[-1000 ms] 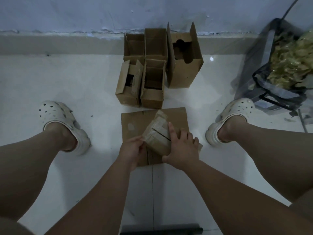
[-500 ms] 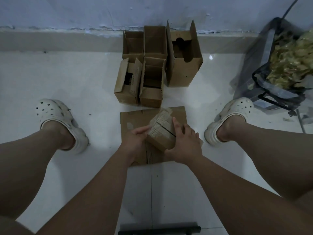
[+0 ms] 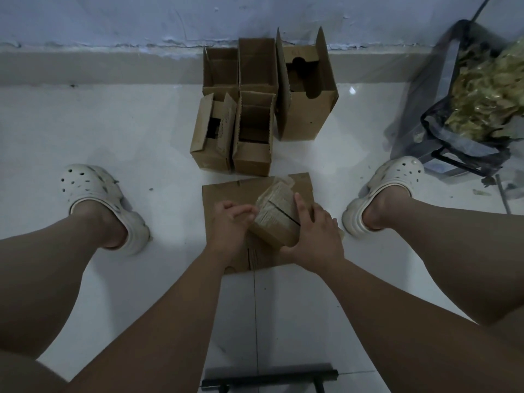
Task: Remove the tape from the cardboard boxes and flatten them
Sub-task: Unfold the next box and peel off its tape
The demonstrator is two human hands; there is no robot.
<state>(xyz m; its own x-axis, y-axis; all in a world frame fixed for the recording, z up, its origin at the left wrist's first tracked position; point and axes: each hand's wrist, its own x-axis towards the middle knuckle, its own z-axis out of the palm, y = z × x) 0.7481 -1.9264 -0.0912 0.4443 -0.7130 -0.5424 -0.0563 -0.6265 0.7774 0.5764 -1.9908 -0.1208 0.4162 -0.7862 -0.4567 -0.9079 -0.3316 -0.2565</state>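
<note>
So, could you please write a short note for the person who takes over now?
The right hand grips the taped box from its right side, thumb on top. The left hand pinches at its left face. The box is tilted over one flattened sheet on the floor.
Done: that one sheet is flat.
To do: untape and flatten this box, then the five open boxes by the wall.

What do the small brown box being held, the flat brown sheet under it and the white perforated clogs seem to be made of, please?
Small brown box: cardboard, mostly wrapped in glossy, wrinkled clear tape that pales its colour. Flat brown sheet: matte cardboard, with fold creases and cut slots. White perforated clogs: probably moulded foam or rubber, smooth, seamless.
</note>
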